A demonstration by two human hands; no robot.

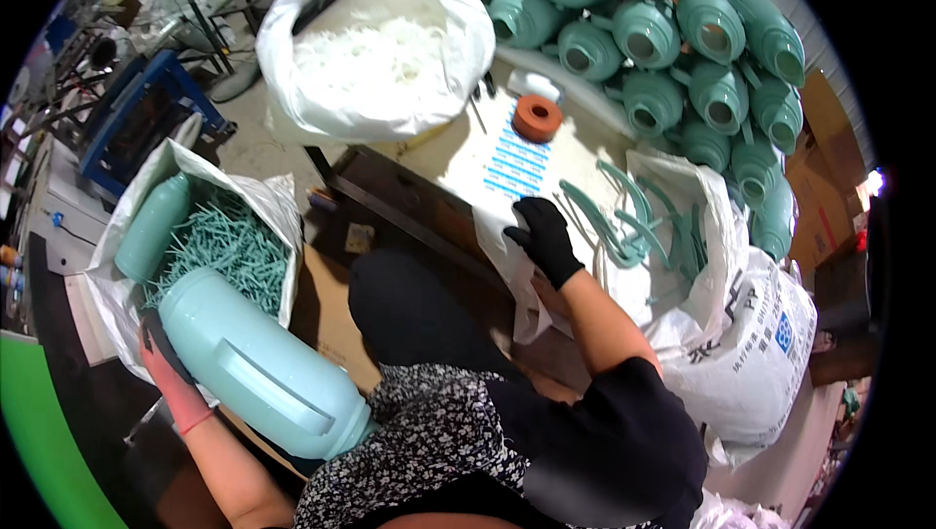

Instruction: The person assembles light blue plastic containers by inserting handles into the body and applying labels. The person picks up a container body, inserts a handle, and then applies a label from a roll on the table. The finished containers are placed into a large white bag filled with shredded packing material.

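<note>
A light teal plastic jug body [258, 363] with a long molded handle lies slanted against my lap. My left hand [168, 358], in a pink and black glove, grips its far left side. Behind it, an open white sack [278, 195] holds thin teal plastic trimmings [229, 244] and a darker teal bottle-shaped piece [156, 227]. My right hand [548, 241], in a black glove, is at the front edge of the worktable [478, 154], thumb and fingers apart. Close by it lie curved teal plastic strips [609, 222], some reaching into a white bag [717, 207].
A white-lined bin [278, 71] of white ring-like pieces stands ahead. Teal jug bodies [648, 32] are stacked at the far right. An orange tape roll [537, 117] and a blue-and-white printed sheet [517, 163] lie on the table. A full white sack [751, 353] sits at right.
</note>
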